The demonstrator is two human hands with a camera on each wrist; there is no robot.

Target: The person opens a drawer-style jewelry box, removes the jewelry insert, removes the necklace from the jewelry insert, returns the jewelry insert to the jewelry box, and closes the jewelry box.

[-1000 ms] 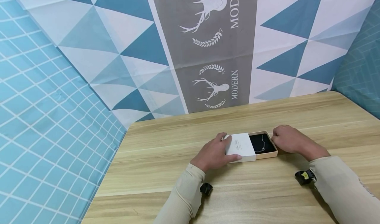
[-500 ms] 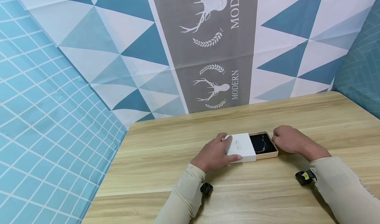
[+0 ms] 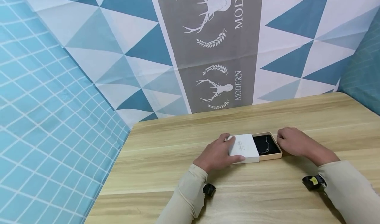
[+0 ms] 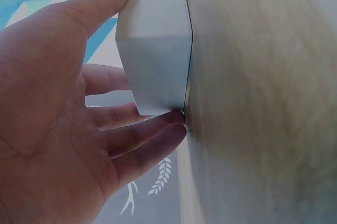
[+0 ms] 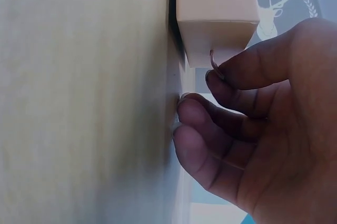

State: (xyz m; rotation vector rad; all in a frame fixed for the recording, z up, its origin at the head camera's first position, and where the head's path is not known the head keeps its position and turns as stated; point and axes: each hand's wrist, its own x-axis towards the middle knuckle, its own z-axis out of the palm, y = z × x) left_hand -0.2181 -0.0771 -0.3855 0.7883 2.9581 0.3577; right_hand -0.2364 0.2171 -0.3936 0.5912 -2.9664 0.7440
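Note:
A small white jewelry box stands on the table, its printed sleeve (image 3: 244, 148) to the left and its beige drawer (image 3: 270, 157) partly out to the right. A thin silver chain (image 3: 267, 150) lies on black padding (image 3: 260, 143) in the exposed part. My left hand (image 3: 214, 154) grips the sleeve, thumb on the near side and fingers around the end and far side. At the drawer's right end my right hand (image 3: 294, 141) pinches a small ribbon pull (image 5: 213, 60) between thumb and index finger. Its other fingers are curled close to the tabletop.
The wood-grain table (image 3: 166, 144) extends around the box. Behind it hangs a patterned cloth (image 3: 221, 52) with deer heads and triangles; a blue tile-print cloth (image 3: 53, 102) covers the left side. Black wrist devices (image 3: 209, 190) sit below both sleeves.
The head view has shifted slightly, so everything appears a little further right. Both hands keep their holds, and the drawer stays out by about the same amount.

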